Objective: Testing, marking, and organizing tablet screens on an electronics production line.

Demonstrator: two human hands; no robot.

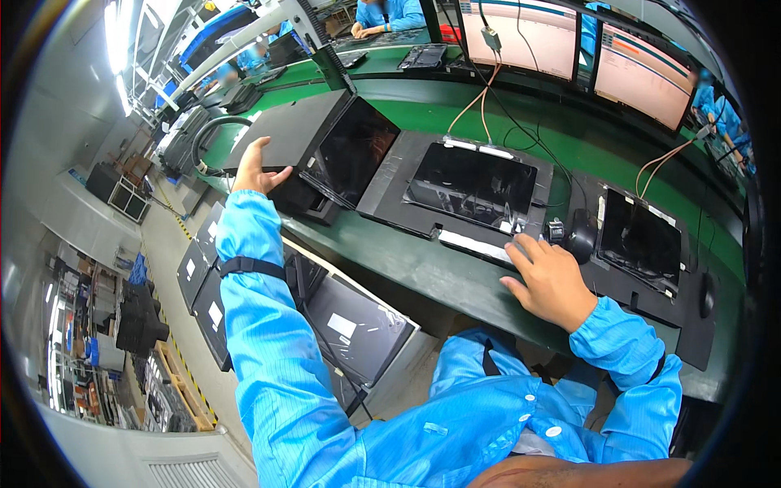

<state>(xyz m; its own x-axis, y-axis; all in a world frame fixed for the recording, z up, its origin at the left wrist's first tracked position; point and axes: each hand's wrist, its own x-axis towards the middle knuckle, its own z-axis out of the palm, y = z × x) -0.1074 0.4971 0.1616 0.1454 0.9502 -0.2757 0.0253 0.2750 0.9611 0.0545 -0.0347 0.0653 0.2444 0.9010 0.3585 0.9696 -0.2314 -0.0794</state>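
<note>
My left hand (257,171) is at the near edge of a large black box (285,134) at the left of the bench, thumb and a finger spread apart; its other fingers are partly hidden. Leaning against the box's right side is a glossy dark screen panel (351,152). My right hand (553,281) hovers with fingers spread at the near edge of a black tray (390,191), holding nothing I can see. On that tray lies another dark screen panel (474,183), with a white strip (476,246) along the tray's near edge.
Farther right, a third screen panel (641,240) lies beside a black rounded device (580,236) and a computer mouse (708,294). Cables hang by two lit monitors (643,73) at the back. Below left, a bin (358,325) holds flat dark panels. Co-workers in blue (390,15) sit beyond.
</note>
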